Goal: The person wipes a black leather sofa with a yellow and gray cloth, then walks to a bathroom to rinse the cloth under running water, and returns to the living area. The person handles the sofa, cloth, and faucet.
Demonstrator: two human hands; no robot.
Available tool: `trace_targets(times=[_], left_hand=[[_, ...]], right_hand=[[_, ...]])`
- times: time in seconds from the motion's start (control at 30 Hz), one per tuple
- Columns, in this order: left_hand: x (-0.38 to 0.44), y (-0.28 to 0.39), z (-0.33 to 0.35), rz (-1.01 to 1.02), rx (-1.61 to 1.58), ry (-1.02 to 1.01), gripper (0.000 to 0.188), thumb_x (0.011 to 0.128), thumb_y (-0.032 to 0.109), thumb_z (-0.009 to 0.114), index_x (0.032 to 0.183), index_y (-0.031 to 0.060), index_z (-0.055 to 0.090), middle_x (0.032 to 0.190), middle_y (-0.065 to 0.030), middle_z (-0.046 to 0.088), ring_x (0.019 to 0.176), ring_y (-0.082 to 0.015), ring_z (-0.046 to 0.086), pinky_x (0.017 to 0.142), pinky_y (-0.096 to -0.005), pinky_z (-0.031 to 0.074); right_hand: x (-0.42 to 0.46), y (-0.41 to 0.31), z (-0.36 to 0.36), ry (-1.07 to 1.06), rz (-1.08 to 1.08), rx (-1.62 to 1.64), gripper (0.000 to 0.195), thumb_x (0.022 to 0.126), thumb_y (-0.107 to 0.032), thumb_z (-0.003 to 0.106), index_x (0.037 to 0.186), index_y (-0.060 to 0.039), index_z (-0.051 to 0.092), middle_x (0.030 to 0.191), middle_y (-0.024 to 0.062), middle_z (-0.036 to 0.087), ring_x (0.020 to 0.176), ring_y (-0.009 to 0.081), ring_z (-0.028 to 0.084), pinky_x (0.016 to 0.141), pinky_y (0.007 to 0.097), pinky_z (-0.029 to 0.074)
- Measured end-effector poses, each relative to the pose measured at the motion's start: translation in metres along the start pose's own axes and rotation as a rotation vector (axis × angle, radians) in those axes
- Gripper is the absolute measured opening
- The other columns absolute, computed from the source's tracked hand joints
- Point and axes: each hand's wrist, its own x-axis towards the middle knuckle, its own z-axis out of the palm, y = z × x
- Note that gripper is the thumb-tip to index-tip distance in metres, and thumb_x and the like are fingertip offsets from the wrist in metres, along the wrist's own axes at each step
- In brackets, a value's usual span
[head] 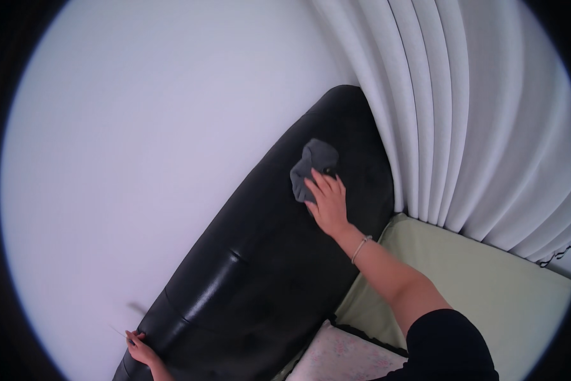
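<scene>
A grey cloth [319, 155] lies bunched against the black padded headboard [266, 266], which looks like leather. Over its lower part my right hand [330, 202] is spread, fingers holding it to the upholstery. At the lower left, my left hand [141, 350] rests by the headboard's top edge. A thin rod-like object [118, 331] sticks out from its fingers, with a small dark blue part near them. It is too small to tell what it is.
White pleated curtains [423, 119] hang at the right and meet the headboard's far end. Below are a bed with a pale green cover [476, 271] and a pink floral pillow [342, 355]. A plain white wall [123, 157] stands behind the headboard. A dark cord [559, 252] dangles at far right.
</scene>
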Motion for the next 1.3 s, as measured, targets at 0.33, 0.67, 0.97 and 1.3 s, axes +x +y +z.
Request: trace_targets(times=[0.33,0.67,0.97,1.3], left_hand=[[-0.001,0.006,-0.002,0.010,0.003,-0.028,0.055,0.098,0.049,0.044,0.096,0.0000,0.067,0.067,-0.0072,0.066,0.071,-0.0204,0.063,0.074,-0.0348,0.048],[-0.007,0.013,-0.002,-0.004,0.049,0.003,0.054,0.098,0.049,0.044,0.095,0.0009,0.068,0.068,-0.0066,0.067,0.070,-0.0204,0.064,0.073,-0.0349,0.048],[-0.010,0.020,-0.003,0.016,0.026,0.004,0.056,0.097,0.051,0.043,0.094,0.0006,0.068,0.067,-0.0061,0.066,0.071,-0.0191,0.063,0.074,-0.0335,0.047],[-0.011,0.025,-0.006,0.014,0.072,-0.002,0.055,0.097,0.050,0.043,0.094,0.0011,0.068,0.068,-0.0064,0.068,0.072,-0.0217,0.065,0.074,-0.0355,0.048]], right_hand=[[0.051,0.100,0.032,0.216,0.405,-0.190,0.048,0.090,-0.028,0.058,0.133,-0.0089,0.049,0.144,0.0108,0.041,0.131,0.0300,0.039,0.109,0.0511,0.028],[-0.028,0.036,0.048,0.253,0.477,0.223,0.046,0.093,-0.022,0.053,0.132,0.0027,0.046,0.141,0.0219,0.042,0.132,0.0412,0.037,0.110,0.0433,0.031],[0.017,-0.029,0.025,0.153,0.116,0.325,0.033,0.087,-0.018,0.059,0.116,-0.0018,0.061,0.139,0.0161,0.046,0.131,0.0359,0.039,0.110,0.0462,0.028],[0.055,-0.105,0.016,-0.202,-0.377,0.186,0.024,0.082,-0.028,0.066,0.097,-0.0096,0.068,0.112,0.0054,0.065,0.115,0.0228,0.056,0.104,0.0428,0.037]])
